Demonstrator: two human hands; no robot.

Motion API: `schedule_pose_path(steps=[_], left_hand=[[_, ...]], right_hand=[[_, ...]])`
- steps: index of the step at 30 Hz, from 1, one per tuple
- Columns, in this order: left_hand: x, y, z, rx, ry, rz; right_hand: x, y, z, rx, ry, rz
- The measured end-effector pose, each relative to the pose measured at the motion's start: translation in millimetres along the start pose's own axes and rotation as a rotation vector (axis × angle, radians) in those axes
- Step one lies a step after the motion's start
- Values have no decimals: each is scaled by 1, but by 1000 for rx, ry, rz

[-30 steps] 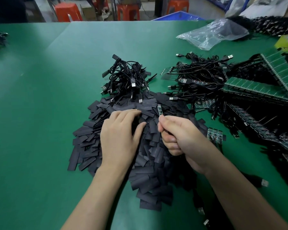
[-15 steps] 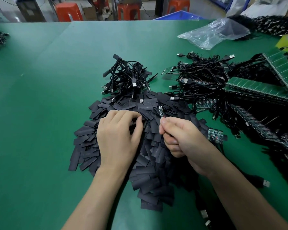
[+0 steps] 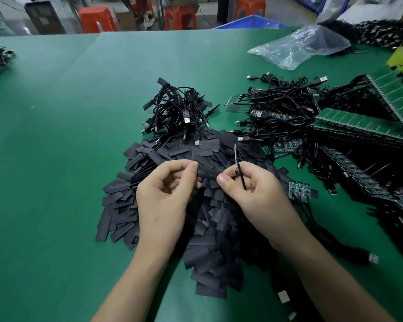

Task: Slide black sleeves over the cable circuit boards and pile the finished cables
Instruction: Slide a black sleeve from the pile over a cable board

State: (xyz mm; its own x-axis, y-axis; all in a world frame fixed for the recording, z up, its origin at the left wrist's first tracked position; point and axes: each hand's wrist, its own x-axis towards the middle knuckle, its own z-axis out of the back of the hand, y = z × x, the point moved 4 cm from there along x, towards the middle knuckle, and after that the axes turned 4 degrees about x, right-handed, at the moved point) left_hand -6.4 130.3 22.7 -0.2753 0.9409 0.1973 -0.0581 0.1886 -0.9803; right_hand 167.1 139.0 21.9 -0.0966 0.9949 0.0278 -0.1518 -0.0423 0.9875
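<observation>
- The left hand [image 3: 165, 191] pinches one black sleeve [image 3: 207, 174] between thumb and forefinger, with the other fingers curled under; the sleeve lies crosswise with its free end turned toward the other hand, probably so the mouth faces the board
- The right hand [image 3: 251, 189] grips a narrow circuit board [image 3: 236, 156] by its lower end, thumb and forefinger closed on it, and the board stands upright and edge-on just beside the sleeve's end; its thin cable [image 3: 242, 181] runs down across the fingers
- Board and sleeve are close but not yet joined, so I judge the step in hand to be lining the board up with the sleeve opening; whether the opening is spread cannot be told
- Both hands work right above the heap of sleeves [image 3: 126, 205], which keeps the next sleeve within a short reach
- Beyond the heap lies a bundle of cables [image 3: 179, 112] with black-covered ends, which looks like the finished pile; it sits straight ahead, an easy place to drop each done cable
- To the right a tangle of bare cables [image 3: 279, 105] and long green board panels [image 3: 358, 123] wait on the board hand's side, which suits picking up the next one
- The table [image 3: 56, 135] is covered in a smooth green mat; a crumpled plastic bag [image 3: 298, 45] rests at its far right
- Past the table edge stand orange stools [image 3: 96, 18] and a blue bin [image 3: 249, 20] on a workshop floor
</observation>
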Motion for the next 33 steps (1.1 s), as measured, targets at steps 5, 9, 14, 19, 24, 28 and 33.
schedule_pose_path(steps=[5, 9, 14, 19, 24, 28, 33], left_hand=[[2, -1, -2, 130, 164, -50], [3, -13, 0, 459, 291, -378], [2, -11, 1, 475, 302, -404], [5, -10, 5, 475, 286, -441], [9, -10, 11, 479, 212, -432], [12, -10, 15, 469, 198, -442], [14, -9, 18, 457, 198, -452]], right_hand=[[0, 0, 1, 34, 31, 10], [0, -1, 4, 48, 64, 19], [-1, 2, 4, 65, 124, 13], [-1, 3, 2, 66, 151, 5], [7, -4, 2, 235, 163, -129], [5, -3, 4, 133, 160, -86], [1, 3, 7, 51, 148, -47]])
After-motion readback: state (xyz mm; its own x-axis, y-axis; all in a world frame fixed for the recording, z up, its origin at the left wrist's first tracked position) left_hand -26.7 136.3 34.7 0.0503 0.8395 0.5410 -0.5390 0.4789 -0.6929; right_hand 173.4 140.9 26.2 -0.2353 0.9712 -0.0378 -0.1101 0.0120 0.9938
